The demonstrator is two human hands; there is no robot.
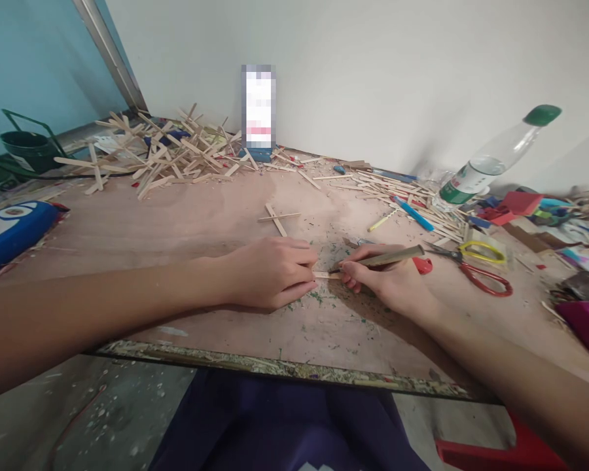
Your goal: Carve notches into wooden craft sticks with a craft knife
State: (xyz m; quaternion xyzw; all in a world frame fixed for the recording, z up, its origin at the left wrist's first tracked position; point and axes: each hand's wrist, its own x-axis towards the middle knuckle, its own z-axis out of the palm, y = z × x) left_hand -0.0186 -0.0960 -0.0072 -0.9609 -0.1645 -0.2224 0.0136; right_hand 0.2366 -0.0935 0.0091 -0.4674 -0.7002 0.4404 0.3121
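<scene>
A short wooden craft stick (326, 275) lies flat on the table between my hands. My left hand (275, 271), fingers bent and pressed together, holds its left end down against the tabletop. My right hand (380, 275) is closed around a slim brownish-grey pen-like tool (392, 257), whose exact kind I cannot make out. Its dark tip points left and rests at the stick. Beyond my left hand lie two crossed craft sticks (275, 219). Scissors (464, 257) with one yellow and one red handle lie to the right of my right hand, near a small red object (423, 265).
Piled stick crosses (171, 154) fill the back left, beside a phone (259, 108) standing upright. A tilted bottle (485, 167), loose sticks (373, 185) and a blue pen (413, 214) lie back right. Green shavings dot the tabletop (216, 212). Its front edge (275, 371) is rough.
</scene>
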